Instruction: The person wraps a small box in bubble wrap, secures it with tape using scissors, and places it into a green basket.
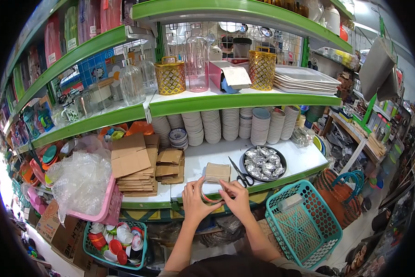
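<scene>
A roll of tape (207, 200) is held upright between both hands, in front of the lower shelf's edge. My left hand (194, 203) has its fingers wrapped round the left side of the roll. On the other side, my right hand (235, 198) pinches the roll's rim with thumb and fingers. Just beyond them lies a small folded brown cardboard piece (218, 171). Black-handled scissors (243, 177) rest to its right, blades pointing away. Past the scissors sits a round dark tray (285, 168) full of silver foil-like pieces (264, 159).
Flattened cardboard (136, 179) is stacked left on the shelf. Stacked white bowls (212, 127) line its back. A teal basket (304, 221) stands lower right; a pink basket (110, 203) with bubble wrap (80, 177) stands left. The green-edged upper shelf (244, 105) overhangs the work area.
</scene>
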`<state>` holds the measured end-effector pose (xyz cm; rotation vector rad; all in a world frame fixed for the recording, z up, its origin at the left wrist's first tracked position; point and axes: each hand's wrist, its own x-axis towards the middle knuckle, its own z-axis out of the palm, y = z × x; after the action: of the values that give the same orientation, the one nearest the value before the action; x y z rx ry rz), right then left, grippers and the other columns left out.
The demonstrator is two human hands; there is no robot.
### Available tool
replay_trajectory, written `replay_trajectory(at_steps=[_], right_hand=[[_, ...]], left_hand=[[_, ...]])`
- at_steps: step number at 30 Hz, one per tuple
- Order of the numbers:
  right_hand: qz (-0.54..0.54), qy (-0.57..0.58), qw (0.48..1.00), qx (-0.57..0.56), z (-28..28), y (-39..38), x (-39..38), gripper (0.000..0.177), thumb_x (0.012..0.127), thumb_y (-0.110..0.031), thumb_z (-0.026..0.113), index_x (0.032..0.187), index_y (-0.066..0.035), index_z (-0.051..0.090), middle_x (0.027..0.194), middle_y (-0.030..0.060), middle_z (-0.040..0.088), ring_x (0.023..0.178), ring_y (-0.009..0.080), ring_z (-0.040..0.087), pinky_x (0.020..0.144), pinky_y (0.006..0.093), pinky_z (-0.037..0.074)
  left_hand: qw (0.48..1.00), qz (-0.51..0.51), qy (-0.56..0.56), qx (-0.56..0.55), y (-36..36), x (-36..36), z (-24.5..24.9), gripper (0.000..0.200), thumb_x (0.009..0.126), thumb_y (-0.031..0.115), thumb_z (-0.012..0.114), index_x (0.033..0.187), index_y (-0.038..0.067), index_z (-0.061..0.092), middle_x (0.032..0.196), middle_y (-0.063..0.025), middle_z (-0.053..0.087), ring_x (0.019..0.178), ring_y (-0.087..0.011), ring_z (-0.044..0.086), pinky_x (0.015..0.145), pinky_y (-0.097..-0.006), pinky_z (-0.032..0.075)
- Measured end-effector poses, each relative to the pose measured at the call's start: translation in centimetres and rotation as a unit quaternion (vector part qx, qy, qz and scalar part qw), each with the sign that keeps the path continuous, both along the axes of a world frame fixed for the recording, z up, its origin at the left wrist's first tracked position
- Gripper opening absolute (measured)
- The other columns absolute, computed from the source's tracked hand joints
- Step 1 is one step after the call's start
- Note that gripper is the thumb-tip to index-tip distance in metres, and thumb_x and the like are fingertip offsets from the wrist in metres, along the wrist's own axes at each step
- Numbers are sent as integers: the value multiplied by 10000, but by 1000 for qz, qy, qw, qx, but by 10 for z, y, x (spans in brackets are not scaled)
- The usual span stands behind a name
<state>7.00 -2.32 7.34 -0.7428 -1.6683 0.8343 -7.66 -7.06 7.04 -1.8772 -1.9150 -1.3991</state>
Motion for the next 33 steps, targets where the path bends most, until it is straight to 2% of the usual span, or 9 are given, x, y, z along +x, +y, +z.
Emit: replay_trajectory(at_steps=[3,5,8,12,21,23,26,29,33], right_hand=[[-27,-5,1000,5,-7,2,-1,383,784,14,701,1161,-39,655,870,75,627,723,100,616,623,234,542],[21,52,998,-34,-6,2,-3,379,782,9,706,1155,-39,658,874,71,628,741,102,620,637,235,553],[25,27,998,-49,-2,0,0,374,781,5,711,1149,-40,661,884,66,630,742,101,613,653,236,564],[4,44,998,-41,-7,1,-1,373,782,3,714,1149,-39,660,887,64,626,728,100,600,652,233,567],[9,42,999,-23,0,-3,0,381,780,7,711,1153,-50,661,872,63,616,723,98,590,610,224,562],[29,3,999,-22,5,-4,2,374,778,10,713,1145,-45,665,844,56,600,716,92,593,597,218,553],[7,-4,1000,-29,1,-2,2,361,780,10,713,1136,-39,670,823,50,584,704,88,599,590,217,543],[16,62,998,-28,-5,-1,0,356,774,7,721,1125,-33,675,816,49,580,699,83,602,592,217,540],[21,46,999,-12,0,-2,-1,360,764,8,729,1118,-32,678,819,52,587,693,85,602,594,220,542]], left_hand=[[1000,-2,15,-16,-1,-1,-1,887,507,452,870,1240,107,509,1056,-103,473,1014,-290,482,851,-403,387],[1000,0,1,20,2,-2,-6,872,509,440,871,1232,106,513,1037,-101,466,1010,-296,475,859,-410,389],[999,-11,-23,24,3,0,-8,863,506,428,875,1224,111,517,1038,-103,466,1012,-296,474,868,-420,390],[1000,-7,14,-20,-1,0,-2,878,504,420,875,1231,96,507,1058,-108,472,1025,-297,475,873,-423,391],[1000,-15,8,-9,2,0,-7,935,487,399,878,1280,103,479,1112,-113,469,1062,-308,473,888,-429,389],[999,-6,-27,25,4,2,-10,853,527,326,870,1245,77,485,1104,-119,469,1053,-317,496,888,-421,410],[999,-12,-28,28,2,7,-4,863,526,321,872,1250,68,478,1102,-128,467,1051,-318,498,883,-424,418],[1000,-8,3,-1,1,3,-5,883,521,316,873,1260,55,465,1115,-137,461,1053,-322,496,892,-432,416],[999,-15,-17,44,4,3,-8,897,515,317,877,1259,43,457,1119,-139,460,1056,-327,495,898,-440,409]])
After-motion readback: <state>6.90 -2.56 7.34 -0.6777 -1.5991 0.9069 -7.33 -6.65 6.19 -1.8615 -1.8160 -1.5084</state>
